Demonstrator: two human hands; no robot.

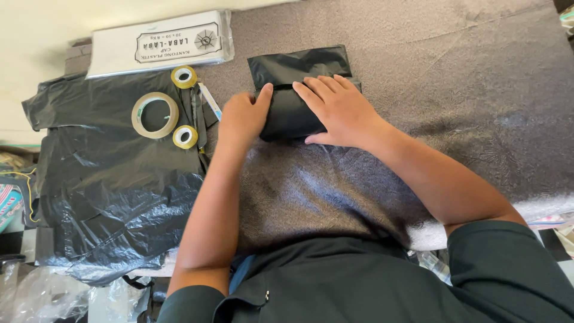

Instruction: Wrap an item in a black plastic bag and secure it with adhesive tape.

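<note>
Black plastic parcel (296, 96) at twelve o'clock looks soft and slippery; I press it with left hand (242, 116) curled and right hand (341, 110) flat, gripping nothing.

Parcel (293, 107) under both hands: glossy black plastic. Work surface (454, 101): grey-brown felt-like cover, faint mottled texture. Far left: stack of black plastic bags (107, 191), shiny and wrinkled. On it, three tape rolls: two small ones (184, 76) with yellow cores, one large roll (155, 115) pale beige. White packet (158, 43) carried a black-bordered label. Sleeves (508, 269) were dark green.
</note>
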